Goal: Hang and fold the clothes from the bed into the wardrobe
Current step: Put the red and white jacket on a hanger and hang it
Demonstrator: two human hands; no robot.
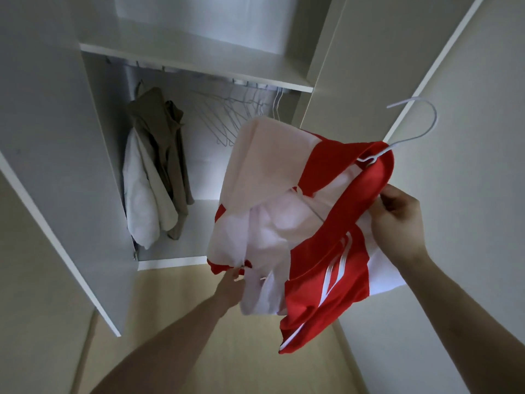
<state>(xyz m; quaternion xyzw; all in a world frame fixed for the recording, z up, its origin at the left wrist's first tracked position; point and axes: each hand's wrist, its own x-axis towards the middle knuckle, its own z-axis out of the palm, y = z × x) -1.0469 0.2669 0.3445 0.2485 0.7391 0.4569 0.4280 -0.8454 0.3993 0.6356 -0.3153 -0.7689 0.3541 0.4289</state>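
A red and white jacket (298, 211) is held up in the air in front of the open wardrobe (196, 66), between the person's two hands. The right hand (397, 220) is at the jacket's right edge, its fingers curled and pinching the red collar band just below the hanger (409, 129), whose white hook sticks up and to the right above the cloth. The left hand (231, 285) is lower, at the bottom left corner of the jacket, gripping the red hem from beneath; most of its fingers are hidden behind the cloth. The jacket hangs tilted, its white lining turned outward in the middle, a red panel with white stripes drooping below the right hand. Inside the wardrobe, under the shelf, a rail (199, 75) carries a beige coat (162, 143) and a white garment (142, 194) on the left, and a bunch of bare wire hangers (227, 118) on the right, just behind the jacket's top edge. The floor (176, 294) below is pale wood.
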